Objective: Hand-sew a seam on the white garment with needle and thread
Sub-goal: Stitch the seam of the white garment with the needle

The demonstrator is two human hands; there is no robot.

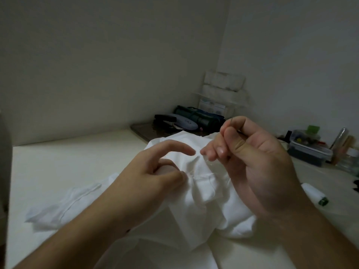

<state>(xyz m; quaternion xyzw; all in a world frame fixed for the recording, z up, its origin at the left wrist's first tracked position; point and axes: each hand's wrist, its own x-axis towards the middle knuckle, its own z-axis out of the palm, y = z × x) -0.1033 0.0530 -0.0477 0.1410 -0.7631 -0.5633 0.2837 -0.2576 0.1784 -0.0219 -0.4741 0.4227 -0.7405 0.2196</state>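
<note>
The white garment (204, 197) lies bunched on the pale table in front of me. My left hand (153, 175) pinches a fold of it near the seam with thumb and curled fingers, index finger stretched out above the cloth. My right hand (252, 158) hovers just right of the seam and pinches a thin needle (232, 124) between thumb and forefinger, its tip pointing up and left. The thread is too fine to make out.
A white thread spool (314, 194) with a green end lies at the right on the table (64, 162). Behind it sit a clear box of sewing bits (308, 148) and jars. At the back corner are a stapler (165, 119), a dark pouch (200, 117) and stacked white boxes (223, 88).
</note>
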